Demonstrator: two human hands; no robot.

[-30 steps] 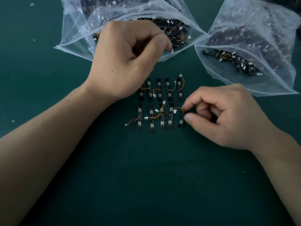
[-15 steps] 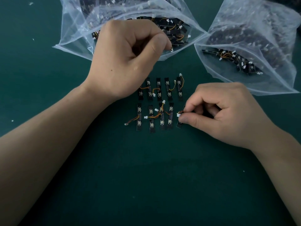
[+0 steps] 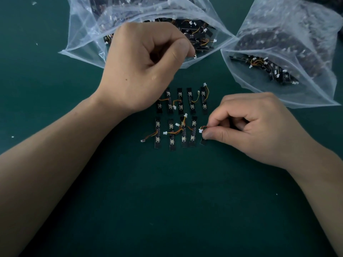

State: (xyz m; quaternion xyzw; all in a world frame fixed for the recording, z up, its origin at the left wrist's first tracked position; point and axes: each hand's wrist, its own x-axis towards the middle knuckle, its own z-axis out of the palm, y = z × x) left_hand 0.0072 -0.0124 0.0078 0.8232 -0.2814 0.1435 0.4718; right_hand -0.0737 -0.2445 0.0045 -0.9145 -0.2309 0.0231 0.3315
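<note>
Nine small black wired circuit strips sit rowed on the green mat; my right hand pinches the tenth strip, my left hand another strip toward the far edge.

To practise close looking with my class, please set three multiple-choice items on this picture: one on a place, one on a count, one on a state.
1. Where is the board that the right hand pinches?
A. right end of the lower row
B. that row's middle
C. the picture's bottom edge

2. How many clear bags lie on the mat?
A. one
B. two
C. four

3. How is the left hand?
A. spread flat
B. gripping the other wrist
C. curled, pinching a white connector

Answers:
1 A: it lies just right of the row's other four boards.
2 B: one lies at the top left, one at the top right.
3 C: the connector shows at the tips of thumb and forefinger.
</note>
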